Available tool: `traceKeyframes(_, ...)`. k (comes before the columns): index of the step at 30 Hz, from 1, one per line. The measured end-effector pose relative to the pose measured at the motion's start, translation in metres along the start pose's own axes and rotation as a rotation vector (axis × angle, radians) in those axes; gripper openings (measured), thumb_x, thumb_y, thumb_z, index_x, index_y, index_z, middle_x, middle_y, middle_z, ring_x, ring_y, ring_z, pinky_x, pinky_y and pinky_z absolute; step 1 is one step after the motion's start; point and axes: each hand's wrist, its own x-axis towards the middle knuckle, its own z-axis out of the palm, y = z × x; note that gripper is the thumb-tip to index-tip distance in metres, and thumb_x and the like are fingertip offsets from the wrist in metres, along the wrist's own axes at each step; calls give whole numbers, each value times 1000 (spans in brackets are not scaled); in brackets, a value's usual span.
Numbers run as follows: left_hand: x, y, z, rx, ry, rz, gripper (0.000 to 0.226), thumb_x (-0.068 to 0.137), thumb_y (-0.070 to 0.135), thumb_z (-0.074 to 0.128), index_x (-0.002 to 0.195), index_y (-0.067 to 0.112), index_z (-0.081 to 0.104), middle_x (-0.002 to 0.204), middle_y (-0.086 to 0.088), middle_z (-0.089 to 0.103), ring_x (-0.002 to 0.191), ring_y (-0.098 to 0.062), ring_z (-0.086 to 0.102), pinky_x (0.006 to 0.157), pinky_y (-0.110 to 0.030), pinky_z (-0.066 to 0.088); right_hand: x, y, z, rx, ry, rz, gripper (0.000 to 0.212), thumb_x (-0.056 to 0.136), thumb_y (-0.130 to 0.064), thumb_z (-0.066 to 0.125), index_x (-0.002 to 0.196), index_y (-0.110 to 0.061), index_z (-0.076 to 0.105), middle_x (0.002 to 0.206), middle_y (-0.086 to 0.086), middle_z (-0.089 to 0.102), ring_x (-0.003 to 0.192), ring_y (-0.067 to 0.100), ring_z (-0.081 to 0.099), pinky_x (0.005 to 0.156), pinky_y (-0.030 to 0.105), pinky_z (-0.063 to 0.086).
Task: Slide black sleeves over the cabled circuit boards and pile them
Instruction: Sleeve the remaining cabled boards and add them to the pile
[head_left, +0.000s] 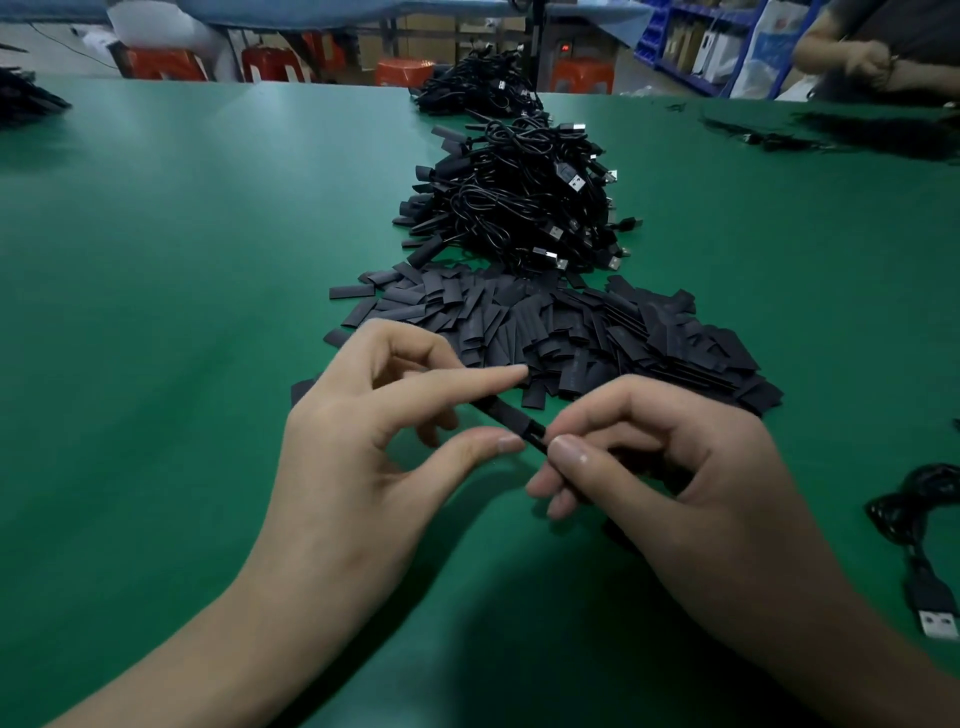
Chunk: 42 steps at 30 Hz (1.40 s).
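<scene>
Right fingers (566, 451) seemingly hide the sleeve (511, 418) end.

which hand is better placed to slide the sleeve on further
Left, probably. The left hand has thumb and index either side of the sleeve, free to slide it; the right hand pinches its near end, holding it steady.

A single wide-angle camera worn on the person's head looks forward and down along the green table (182, 312). It sits close above the left grip (374, 431) and right grip (675, 467), whose forearms enter from the bottom edge. The black sleeve (511, 421) they pinch lies just below the frame's centre. The lens bows the scene, so the table's far edge runs across the top. The red stools (166, 62) and blue shelving (691, 47) beyond that edge look small and distant.
</scene>
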Motion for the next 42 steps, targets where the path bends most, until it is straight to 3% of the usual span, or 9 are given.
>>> traceKeyframes(6, -1, -2, 1, -177, -54, -63, 54, 75, 42, 78, 127, 29, 68, 113, 7, 65, 112, -24, 65, 92, -27, 55, -2, -3, 4, -210, 72, -160, 6, 94, -15, 68, 94, -20, 71, 79, -15, 74, 71, 3, 73, 64, 23, 57)
traceKeyframes(13, 0, -1, 2, -355, -80, -78, 56, 76, 30, 81, 128, 19, 65, 120, 0, 65, 117, -26, 65, 102, -31, 51, -2, -4, 0, -191, 56, -147, 9, 95, -16, 65, 97, -20, 72, 81, -14, 74, 75, 4, 73, 65, 21, 56)
traceKeyframes(20, 2, 1, -1, -328, -110, -43, 54, 78, 28, 81, 129, 20, 65, 122, 1, 64, 119, -27, 63, 103, -29, 49, 0, -6, -2, -358, 106, -210, 10, 88, -20, 73, 97, -24, 76, 84, -22, 72, 81, -7, 69, 71, 8, 49)
traceKeyframes(29, 3, 2, -3, -273, -137, -32, 52, 76, 35, 83, 125, 25, 68, 119, 2, 66, 116, -27, 65, 99, -41, 52, 1, -6, -7, -506, 149, -289, 9, 89, -27, 74, 94, -23, 80, 88, -18, 75, 81, -7, 67, 74, 12, 50)
traceKeyframes(34, 1, 0, 1, -350, -117, -77, 60, 76, 30, 83, 131, 19, 63, 121, -1, 67, 116, -25, 66, 102, -34, 52, 2, -4, -6, -445, 112, -230, 8, 89, -23, 74, 95, -23, 79, 84, -21, 73, 78, -8, 68, 72, 7, 47)
traceKeyframes(38, 1, -1, 2, -383, -92, -141, 61, 72, 30, 85, 130, 21, 64, 120, 3, 71, 116, -17, 67, 101, -24, 51, 2, -2, -8, -378, 6, -168, 11, 95, -30, 69, 99, -24, 78, 84, -19, 73, 80, -2, 70, 69, 18, 52)
traceKeyframes(42, 4, -6, -1, -351, -11, -194, 56, 69, 35, 86, 122, 28, 67, 115, 10, 74, 111, -10, 68, 95, -18, 50, 2, 1, -8, -504, -109, -150, 23, 94, -49, 61, 99, -29, 72, 86, -19, 68, 83, 2, 65, 71, 32, 52)
